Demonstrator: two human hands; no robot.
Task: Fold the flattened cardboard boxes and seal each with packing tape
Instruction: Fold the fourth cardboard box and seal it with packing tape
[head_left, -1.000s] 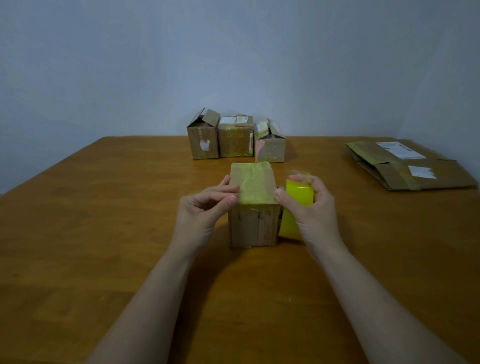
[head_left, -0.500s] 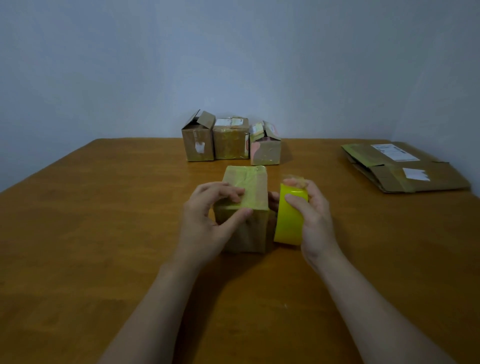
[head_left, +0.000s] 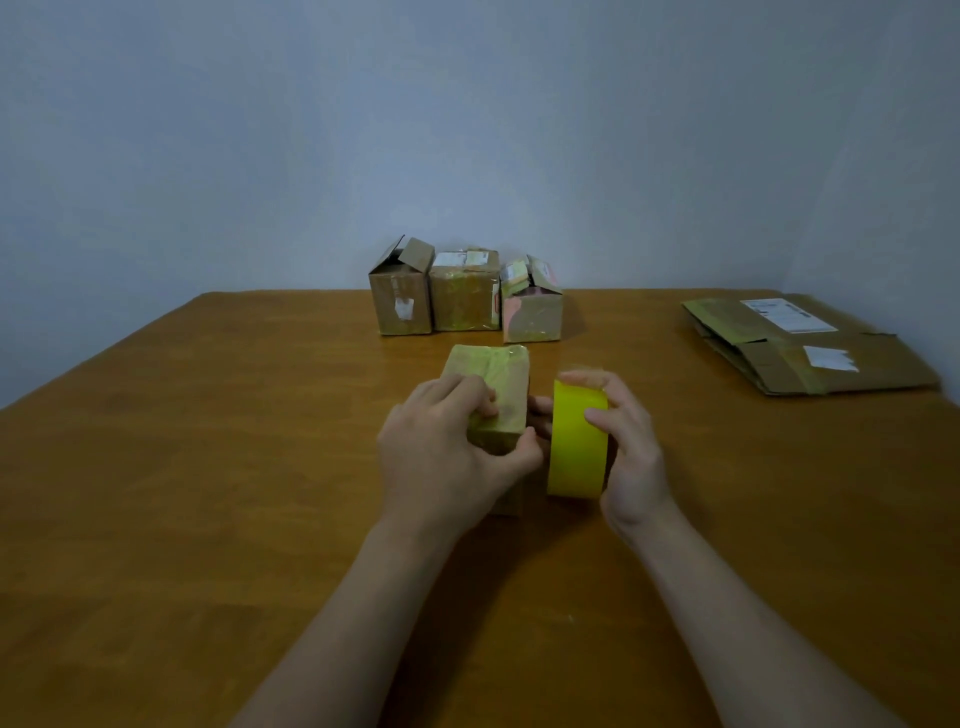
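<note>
Box (head_left: 498, 387) under left fingers (head_left: 475, 397) — tape roll (head_left: 577, 439) beside.

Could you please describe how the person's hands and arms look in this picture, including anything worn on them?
Both forearms are bare from the bottom edge of the picture to the wrists, with no sleeves in view. The left hand and right hand wear no gloves, and no watch, bracelet or ring can be seen. The fingernails look short and plain.
</note>
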